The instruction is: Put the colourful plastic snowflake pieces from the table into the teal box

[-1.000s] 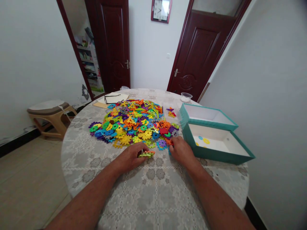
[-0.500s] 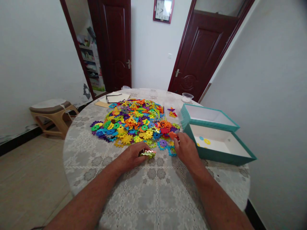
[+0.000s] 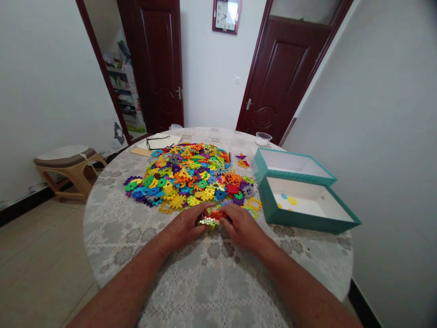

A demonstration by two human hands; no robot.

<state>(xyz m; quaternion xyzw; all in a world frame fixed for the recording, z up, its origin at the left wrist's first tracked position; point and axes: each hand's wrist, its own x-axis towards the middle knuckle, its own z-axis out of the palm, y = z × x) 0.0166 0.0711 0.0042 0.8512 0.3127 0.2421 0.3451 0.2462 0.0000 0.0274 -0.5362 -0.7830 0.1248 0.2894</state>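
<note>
**Both hands closed on small toothed pieces in front of the pile**

The forearms [image 3: 128,271] run out of view at the lower edge, over the patterned cover of the worktop [image 3: 218,278]. The left hand [image 3: 186,224] grips a stack of yellow-green pieces [image 3: 209,222]; its left end is hidden inside the grasp, so no count can be given. The right hand [image 3: 243,224] grips an orange piece [image 3: 216,214], whose right side is covered. The orange piece sits against or just behind the stack; whether the two are joined cannot be made out.

Change noted: half a second earlier the right hand held the orange piece farther right, apart from the left hand; the two now meet. The blue pieces then exposed there are largely obscured, and a yellow frame-shaped piece [image 3: 254,203] has come into view.

Condition of held items: stack layered, edges toothed, with bright reflections; orange piece only partly seen.

Beyond, the multicoloured pile [image 3: 191,177] is heaped, its lower layers buried. To its right stands a teal box [image 3: 307,221] containing blue and yellow pieces, its near wall hiding part of the interior. The wall clock [image 3: 226,17] is cut off at the top.
</note>
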